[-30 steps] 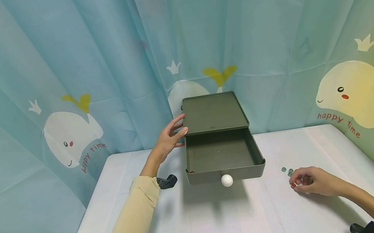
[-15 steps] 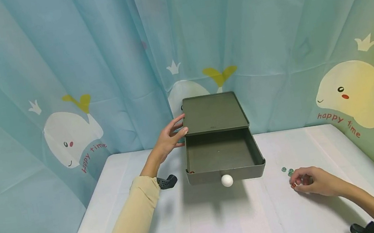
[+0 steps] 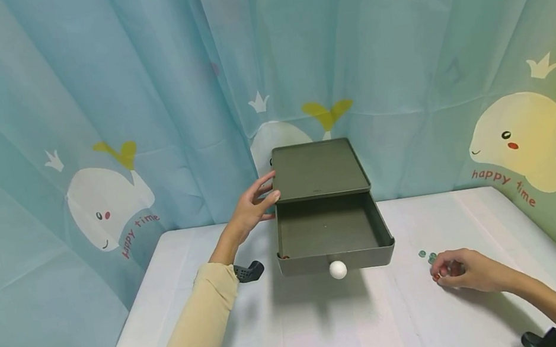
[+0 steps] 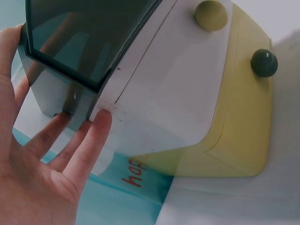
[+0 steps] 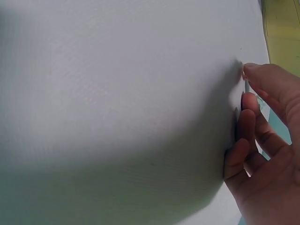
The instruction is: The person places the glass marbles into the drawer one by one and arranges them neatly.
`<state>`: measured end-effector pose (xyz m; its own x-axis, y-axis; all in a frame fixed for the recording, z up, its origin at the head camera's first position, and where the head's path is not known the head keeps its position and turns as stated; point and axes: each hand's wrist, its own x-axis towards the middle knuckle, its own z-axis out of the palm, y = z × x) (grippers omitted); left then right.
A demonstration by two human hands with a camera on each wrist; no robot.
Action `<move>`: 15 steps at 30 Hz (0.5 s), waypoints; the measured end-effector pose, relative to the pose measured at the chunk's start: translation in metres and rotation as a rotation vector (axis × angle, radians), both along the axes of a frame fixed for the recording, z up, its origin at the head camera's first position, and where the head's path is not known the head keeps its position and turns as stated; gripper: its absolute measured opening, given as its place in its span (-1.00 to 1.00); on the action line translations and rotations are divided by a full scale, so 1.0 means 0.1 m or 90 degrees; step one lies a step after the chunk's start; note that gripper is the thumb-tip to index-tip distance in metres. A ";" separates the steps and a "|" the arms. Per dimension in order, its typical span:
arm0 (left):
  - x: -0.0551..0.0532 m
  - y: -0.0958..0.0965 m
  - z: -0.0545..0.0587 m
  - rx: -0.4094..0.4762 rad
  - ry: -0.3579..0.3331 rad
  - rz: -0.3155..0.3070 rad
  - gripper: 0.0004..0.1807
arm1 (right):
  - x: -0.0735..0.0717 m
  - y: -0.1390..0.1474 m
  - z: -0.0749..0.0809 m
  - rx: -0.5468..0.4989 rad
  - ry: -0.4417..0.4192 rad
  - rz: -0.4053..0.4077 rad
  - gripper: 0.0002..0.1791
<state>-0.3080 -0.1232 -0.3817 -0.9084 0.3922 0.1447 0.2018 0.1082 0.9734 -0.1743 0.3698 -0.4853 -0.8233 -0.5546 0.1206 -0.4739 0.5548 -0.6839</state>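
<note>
A drawer unit has a dark green top tier (image 3: 317, 169), with its drawer (image 3: 337, 260) pulled out and a white knob (image 3: 338, 269) on the front. One small red piece (image 3: 284, 257) lies in the drawer's front left corner. My left hand (image 3: 248, 209) rests against the unit's left side, fingers spread and fairly straight, thumb at the top edge. On the table at the right, my right hand (image 3: 465, 271) has its fingers bent down, pinching a small red piece (image 3: 436, 277) at the fingertips. Several small round green pieces (image 3: 422, 254) lie just beyond it.
Below the green tier, the left wrist view shows a white drawer (image 4: 164, 93) with a yellow-green knob (image 4: 211, 16) and a yellow drawer (image 4: 243, 117) with a dark green knob (image 4: 264, 63). A blue-green curtain (image 3: 164, 94) with whale prints hangs behind the white table (image 3: 335, 339).
</note>
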 end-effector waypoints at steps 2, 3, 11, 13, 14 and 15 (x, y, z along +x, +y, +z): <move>0.00 0.00 0.00 0.000 0.000 -0.001 -0.38 | -0.01 0.01 0.00 -0.004 -0.005 0.010 -0.81; 0.01 0.00 0.00 0.000 -0.001 -0.001 -0.38 | -0.02 0.01 0.01 -0.006 -0.005 0.017 -0.81; 0.01 0.00 0.00 -0.001 -0.002 0.002 -0.38 | -0.07 0.05 0.05 -0.027 -0.024 0.065 -0.83; 0.01 0.00 0.00 -0.001 -0.002 0.003 -0.38 | -0.08 0.05 0.06 -0.035 -0.025 0.076 -0.83; 0.01 0.00 0.00 -0.002 -0.001 0.003 -0.38 | -0.08 0.05 0.07 -0.037 -0.023 0.082 -0.83; 0.01 0.00 0.00 -0.003 -0.001 0.003 -0.38 | -0.09 0.04 0.08 -0.039 -0.020 0.086 -0.82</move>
